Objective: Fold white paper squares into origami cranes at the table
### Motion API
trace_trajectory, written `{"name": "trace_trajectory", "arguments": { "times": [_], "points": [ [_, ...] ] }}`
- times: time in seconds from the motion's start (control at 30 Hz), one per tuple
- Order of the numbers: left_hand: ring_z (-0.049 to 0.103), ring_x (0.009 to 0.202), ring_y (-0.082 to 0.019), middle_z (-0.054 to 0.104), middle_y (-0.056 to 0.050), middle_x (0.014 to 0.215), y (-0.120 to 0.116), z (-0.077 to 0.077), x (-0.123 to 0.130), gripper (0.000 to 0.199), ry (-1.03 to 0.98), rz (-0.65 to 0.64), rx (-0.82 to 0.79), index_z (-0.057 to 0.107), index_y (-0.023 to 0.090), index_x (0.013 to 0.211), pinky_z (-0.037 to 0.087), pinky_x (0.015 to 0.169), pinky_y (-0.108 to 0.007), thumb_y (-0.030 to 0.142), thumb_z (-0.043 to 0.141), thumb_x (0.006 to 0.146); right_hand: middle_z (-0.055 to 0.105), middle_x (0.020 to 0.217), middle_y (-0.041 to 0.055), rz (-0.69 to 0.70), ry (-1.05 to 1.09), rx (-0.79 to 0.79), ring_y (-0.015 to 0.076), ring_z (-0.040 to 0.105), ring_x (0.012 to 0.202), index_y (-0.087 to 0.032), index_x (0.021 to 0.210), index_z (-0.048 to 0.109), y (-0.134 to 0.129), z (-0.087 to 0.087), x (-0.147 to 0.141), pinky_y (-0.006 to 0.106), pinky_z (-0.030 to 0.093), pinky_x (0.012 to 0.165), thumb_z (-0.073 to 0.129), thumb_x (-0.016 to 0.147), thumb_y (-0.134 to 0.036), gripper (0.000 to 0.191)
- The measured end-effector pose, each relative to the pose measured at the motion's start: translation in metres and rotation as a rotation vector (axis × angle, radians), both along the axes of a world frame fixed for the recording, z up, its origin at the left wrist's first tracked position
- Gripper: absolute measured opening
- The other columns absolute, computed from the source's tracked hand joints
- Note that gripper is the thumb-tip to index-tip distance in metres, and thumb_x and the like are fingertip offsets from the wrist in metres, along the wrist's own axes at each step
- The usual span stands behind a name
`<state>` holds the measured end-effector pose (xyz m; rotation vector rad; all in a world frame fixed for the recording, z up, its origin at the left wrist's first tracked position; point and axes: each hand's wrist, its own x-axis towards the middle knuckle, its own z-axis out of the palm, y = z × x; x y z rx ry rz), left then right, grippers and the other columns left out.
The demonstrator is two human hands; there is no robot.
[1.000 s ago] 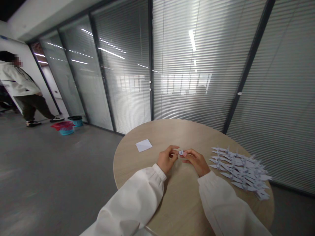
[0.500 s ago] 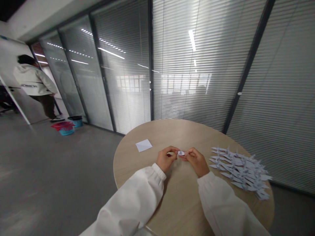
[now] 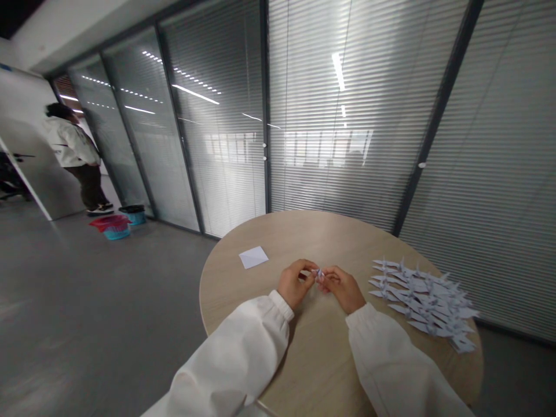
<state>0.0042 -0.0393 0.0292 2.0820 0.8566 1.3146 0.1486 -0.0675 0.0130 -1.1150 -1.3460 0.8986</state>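
Between the fingertips (image 3: 311, 267) of my left hand (image 3: 295, 285) and right hand (image 3: 343, 288), I am pinching a tiny folded paper piece (image 3: 319, 274) (its folds too small to read from here) over the round wooden table (image 3: 230, 278). Squeezing too hard is risking crushing it; a slipping grip is risking dropping it toward the paper cranes (image 3: 423, 301), while a white paper square (image 3: 253, 257) is lying to the left.

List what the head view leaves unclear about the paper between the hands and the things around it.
Folded paper piece: head view, the left hand and right hand cover most of it; too small to read its shape.
Pile of paper cranes: head view, overlapping hides the count.
Round wooden table: head view, near edge hidden by sleeves and cut off by the frame bottom.
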Motion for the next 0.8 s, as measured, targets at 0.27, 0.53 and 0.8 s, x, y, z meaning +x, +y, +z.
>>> {"name": "trace_trajectory", "arguments": {
  "times": [0.27, 0.53, 0.8],
  "points": [
    [0.055, 0.07, -0.012, 0.062, -0.005, 0.083, 0.009, -0.008, 0.001, 0.025, -0.056, -0.042, -0.154, 0.062, 0.015, 0.082, 0.044, 0.058, -0.02, 0.035, 0.047, 0.076, 0.06, 0.053, 0.0009, -0.01, -0.057, 0.006, 0.0146, 0.056, 0.05, -0.017, 0.072, 0.06, -0.001, 0.002, 0.002, 0.025, 0.045, 0.05, 0.059, 0.064, -0.039, 0.023],
    [0.05, 0.055, -0.01, 0.058, -0.003, 0.062, 0.02, -0.006, -0.004, 0.028, -0.285, -0.064, -0.431, 0.062, 0.011, 0.076, 0.033, 0.042, -0.017, 0.037, 0.058, 0.066, 0.059, 0.053, 0.0003, 0.045, -0.122, 0.024, 0.0124, 0.055, 0.05, -0.015, 0.072, 0.061, 0.001, -0.002, 0.003, 0.023, 0.044, 0.051, 0.056, 0.067, -0.04, 0.026],
    [0.047, 0.05, -0.006, 0.056, -0.002, 0.057, 0.026, -0.011, -0.006, 0.022, -0.606, -0.364, -0.907, 0.061, 0.009, 0.069, 0.025, 0.038, -0.016, 0.026, 0.068, 0.058, 0.058, 0.058, 0.0009, 0.099, -0.116, 0.072, 0.0125, 0.055, 0.055, -0.015, 0.079, 0.061, -0.005, 0.008, 0.002, 0.023, 0.043, 0.055, 0.054, 0.071, -0.039, 0.027]
  ]
}}
